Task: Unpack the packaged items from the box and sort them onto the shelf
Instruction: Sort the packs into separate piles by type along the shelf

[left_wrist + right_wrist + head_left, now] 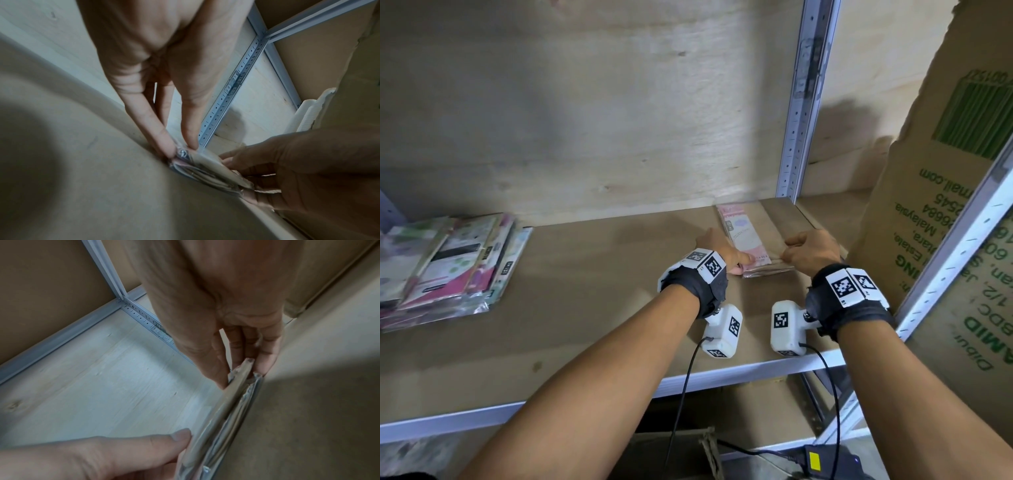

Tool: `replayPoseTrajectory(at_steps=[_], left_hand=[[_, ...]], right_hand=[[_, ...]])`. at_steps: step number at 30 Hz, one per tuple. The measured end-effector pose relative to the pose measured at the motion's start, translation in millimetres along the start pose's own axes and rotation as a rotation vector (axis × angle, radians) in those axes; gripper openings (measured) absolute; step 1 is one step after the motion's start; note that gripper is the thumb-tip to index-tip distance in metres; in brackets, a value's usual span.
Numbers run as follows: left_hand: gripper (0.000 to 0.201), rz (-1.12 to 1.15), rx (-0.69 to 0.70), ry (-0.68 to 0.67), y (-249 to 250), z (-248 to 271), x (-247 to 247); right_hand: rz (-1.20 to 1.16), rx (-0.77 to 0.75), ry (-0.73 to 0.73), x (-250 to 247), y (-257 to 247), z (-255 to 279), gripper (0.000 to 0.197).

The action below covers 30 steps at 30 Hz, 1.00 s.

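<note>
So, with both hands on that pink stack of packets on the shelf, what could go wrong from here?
1. The pink stack is in slippery clear wrap; held only at its sides by the left hand and right hand, it may fan out when released.
2. It lies close to the cardboard box, which leans onto the shelf; a nudge could shift it.

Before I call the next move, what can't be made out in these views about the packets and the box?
- Count in the pink packet stack: head view shows only the top; wrist views blur the edges.
- Print on the top packet: too small.
- Left pile of packets: cut off by the frame edge, blurred.
- Cardboard box: inside hidden by its wall.
- Left hand and right hand fingertips: hidden from the head view.
</note>
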<state>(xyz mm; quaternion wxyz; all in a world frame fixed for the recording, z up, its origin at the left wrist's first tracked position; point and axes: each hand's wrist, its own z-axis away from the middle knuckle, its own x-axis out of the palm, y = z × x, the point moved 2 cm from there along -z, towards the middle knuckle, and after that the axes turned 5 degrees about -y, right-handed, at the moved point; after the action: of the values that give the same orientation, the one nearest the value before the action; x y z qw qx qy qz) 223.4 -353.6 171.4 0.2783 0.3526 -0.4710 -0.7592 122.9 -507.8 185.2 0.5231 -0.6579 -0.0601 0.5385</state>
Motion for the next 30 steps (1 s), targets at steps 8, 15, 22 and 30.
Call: replayPoseTrajectory(at_steps=[8,15,22,30], left_hand=[[0.044,0.012,0.022,0.010,1,19,-18],[0.038,0.039,0.112,0.243,-23,76,-109],[0.024,0.071,0.171,0.477,-70,144,-236],[0.019,0.125,0.169,0.737,-106,206,-357]], right_hand=[[0.020,-0.045,0.096,-5,-12,9,0.029],[-0.029,-0.261,0.103,18,-55,34,0.015],[-0.132,-0.411,-0.214,91,-115,89,0.011],[-0.199,-0.368,-0.546,226,-209,127,0.014]])
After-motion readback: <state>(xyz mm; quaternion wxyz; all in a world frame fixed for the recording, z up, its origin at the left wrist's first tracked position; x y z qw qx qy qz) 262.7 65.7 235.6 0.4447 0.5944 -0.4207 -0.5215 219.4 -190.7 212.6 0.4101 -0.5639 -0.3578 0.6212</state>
